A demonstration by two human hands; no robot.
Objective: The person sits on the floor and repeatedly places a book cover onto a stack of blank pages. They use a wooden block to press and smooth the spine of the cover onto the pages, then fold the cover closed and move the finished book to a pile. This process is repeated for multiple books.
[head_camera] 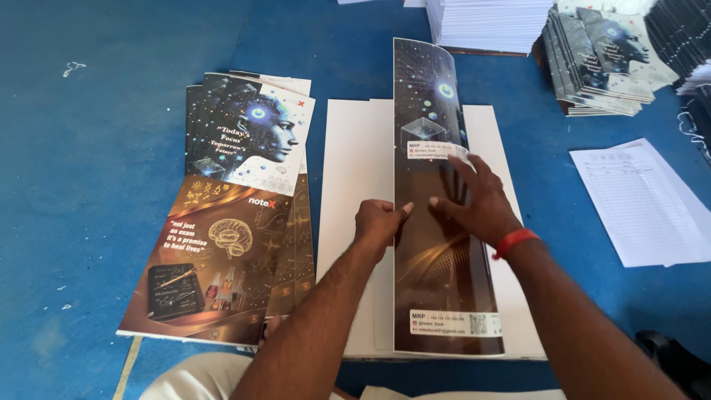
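Nearest me, at six o'clock, I see a pale trouser knee and both forearms running up from the bottom edge. The left hand has its fingers curled together, knuckles pressing the left edge of the folded cover sheet. The right hand, with a red wristband, lies flat on that sheet, fingers apart and spread towards twelve o'clock.

The cover sheet is a long, dark, glossy strip in the middle of the view, lying on a stack of white pages. Its far end curls up off the stack.

My worry is that curl. As I judge it, only the middle of the sheet is pinned, so the springy far end could swing sideways and the fold could come out crooked. The glossy face looks slippery; a hard push from the knuckles might slide it off square with the white pages or shift the loose pages beneath.

At nine o'clock lies a fanned pile of printed covers, close enough that an elbow could drag it. Further out, at one o'clock, finished book stacks stand on the blue tabletop, and a printed form lies at three o'clock.
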